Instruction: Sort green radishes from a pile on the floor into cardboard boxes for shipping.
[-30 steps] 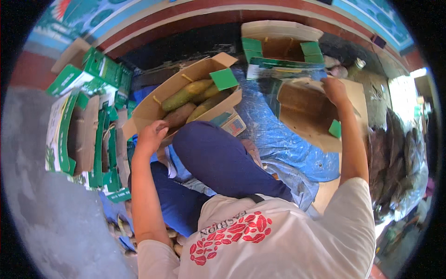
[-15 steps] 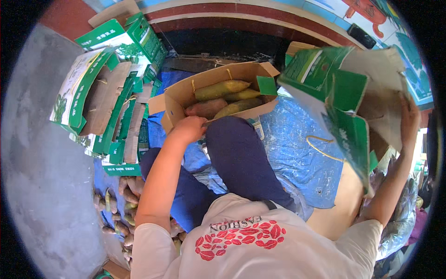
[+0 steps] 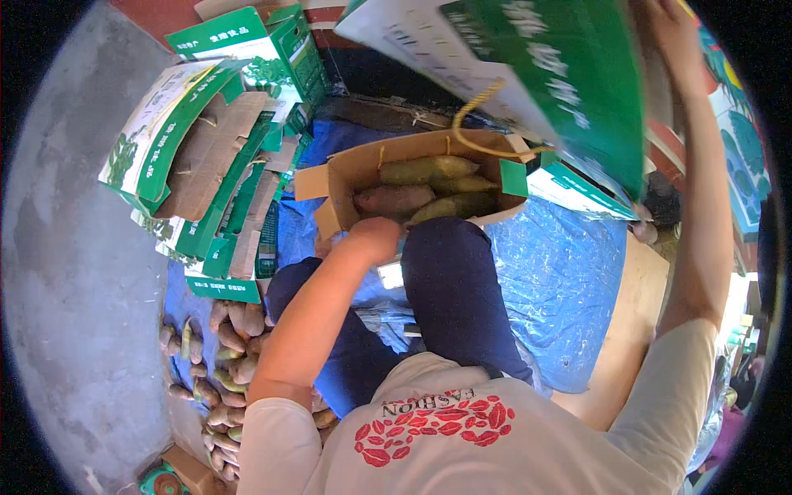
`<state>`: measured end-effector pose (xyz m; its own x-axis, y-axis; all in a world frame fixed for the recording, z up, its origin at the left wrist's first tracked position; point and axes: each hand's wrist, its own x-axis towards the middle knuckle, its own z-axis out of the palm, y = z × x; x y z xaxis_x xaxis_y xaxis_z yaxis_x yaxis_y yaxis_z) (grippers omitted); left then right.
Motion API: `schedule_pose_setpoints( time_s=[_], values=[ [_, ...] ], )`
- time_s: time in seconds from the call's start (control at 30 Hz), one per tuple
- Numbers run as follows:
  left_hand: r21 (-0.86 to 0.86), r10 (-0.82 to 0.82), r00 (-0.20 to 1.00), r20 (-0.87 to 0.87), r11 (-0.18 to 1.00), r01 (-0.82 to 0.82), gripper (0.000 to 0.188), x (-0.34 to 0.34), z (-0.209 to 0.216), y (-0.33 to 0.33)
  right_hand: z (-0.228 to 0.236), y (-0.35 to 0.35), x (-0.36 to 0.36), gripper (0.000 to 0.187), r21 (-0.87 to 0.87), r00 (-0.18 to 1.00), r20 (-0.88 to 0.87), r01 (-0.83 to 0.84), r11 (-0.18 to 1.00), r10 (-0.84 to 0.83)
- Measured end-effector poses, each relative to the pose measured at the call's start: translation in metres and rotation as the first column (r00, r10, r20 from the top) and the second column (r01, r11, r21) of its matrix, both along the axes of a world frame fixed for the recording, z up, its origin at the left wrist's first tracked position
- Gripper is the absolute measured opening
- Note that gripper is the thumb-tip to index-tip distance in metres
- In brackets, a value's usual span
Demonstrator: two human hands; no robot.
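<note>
An open brown cardboard box (image 3: 342, 177) stands in front of my knees. Inside lie several long root vegetables, some greenish like this radish-shaped one (image 3: 425, 170) and one reddish (image 3: 392, 200). My left hand (image 3: 378, 239) is closed at the box's near edge, its fingertips partly hidden. Raised at the upper right, a green and white carton (image 3: 569, 74) with a yellow cord handle (image 3: 462, 124) is tilted over the box's right end. My right hand (image 3: 672, 45) grips that carton by its far right side; some fingers are out of view.
More green and white cartons (image 3: 157, 148) are stacked on the left by a grey wall (image 3: 74, 247). Many loose root vegetables (image 3: 227, 396) lie on the floor at lower left. A blue tarp (image 3: 561, 280) spreads under the box, with a tan board (image 3: 631, 305) beside it.
My right hand has lifted the carton up and forward from the right side, turning its printed face toward the open box. My left hand stays at the box's near edge.
</note>
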<state>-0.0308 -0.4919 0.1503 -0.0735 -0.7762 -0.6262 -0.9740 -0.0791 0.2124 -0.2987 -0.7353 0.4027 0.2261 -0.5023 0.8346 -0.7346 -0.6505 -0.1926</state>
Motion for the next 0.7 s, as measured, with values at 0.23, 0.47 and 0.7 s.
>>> schedule_pose_setpoints(
  time_s=[0.23, 0.47, 0.7],
  values=[
    [-0.039, 0.004, 1.000, -0.004, 0.999, -0.004, 0.022, -0.004, -0.004, 0.001, -0.060, -0.044, 0.138, 0.023, 0.042, 0.942, -0.054, -0.329, 0.943, 0.331],
    [-0.107, -0.056, 0.998, -0.018, 0.993, 0.054, 0.019, -0.015, -0.006, -0.004, -0.148, -0.121, 0.223, 0.028, 0.306, 0.840, -0.471, -0.131, 0.943, 0.269],
    [-0.088, -0.043, 0.999, -0.015, 0.995, 0.042, 0.019, -0.014, -0.002, -0.005, -0.198, -0.094, 0.269, 0.028, 0.422, 0.808, -0.494, -0.102, 0.901, 0.322]
  ],
)
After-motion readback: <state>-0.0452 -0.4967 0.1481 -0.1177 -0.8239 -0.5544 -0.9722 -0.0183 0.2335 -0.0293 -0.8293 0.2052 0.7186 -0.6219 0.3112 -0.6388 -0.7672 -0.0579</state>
